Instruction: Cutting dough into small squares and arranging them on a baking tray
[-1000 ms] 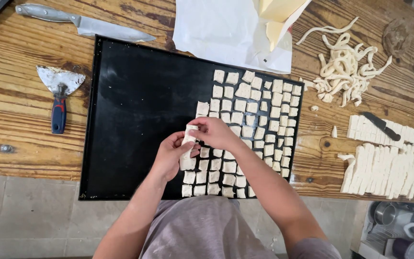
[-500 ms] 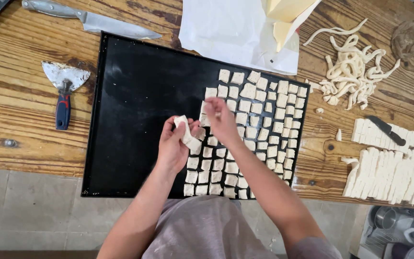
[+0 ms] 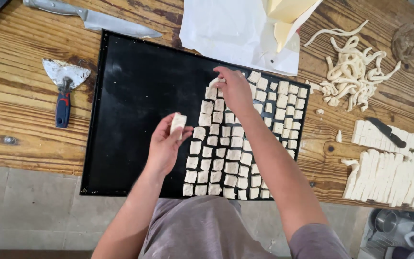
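A black baking tray [image 3: 135,105] lies on the wooden table, its right half covered with rows of small pale dough squares [image 3: 226,158]. My left hand [image 3: 166,144] hovers over the tray's middle and pinches a short stack of dough pieces [image 3: 177,123]. My right hand [image 3: 233,88] reaches to the far end of the left column and holds one dough square [image 3: 216,81] between its fingertips, at the top of the rows.
A scraper with a red and blue handle [image 3: 64,88] lies left of the tray, a large knife [image 3: 97,19] beyond it. White paper [image 3: 231,29] sits at the back. Dough strips [image 3: 353,72] and cut slabs [image 3: 394,165] with a small black knife [image 3: 385,132] lie right.
My right hand has moved from the near rows to the far end of the tray with one piece. My left hand stayed near the middle, holding the stack.
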